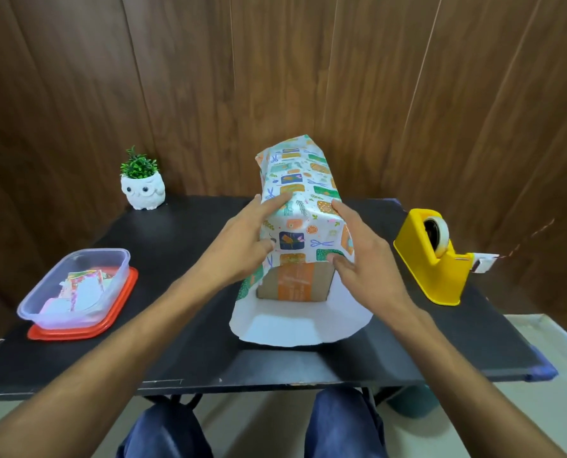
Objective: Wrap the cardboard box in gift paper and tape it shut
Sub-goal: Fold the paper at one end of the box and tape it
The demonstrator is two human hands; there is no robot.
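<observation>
Cardboard box stands well apart from the tape dispenser, to its left. In the head view, my left hand and right hand press gift paper over it, fingers spread flat. I see no tape holding it. If I lift a hand toward the dispenser, I judge the paper could spring loose.

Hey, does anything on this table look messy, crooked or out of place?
Nothing spilled or damaged. The gift paper lies loose over the box: rumpled at the far end, with the near cardboard end still bare. The tub stands on its red lid.
</observation>
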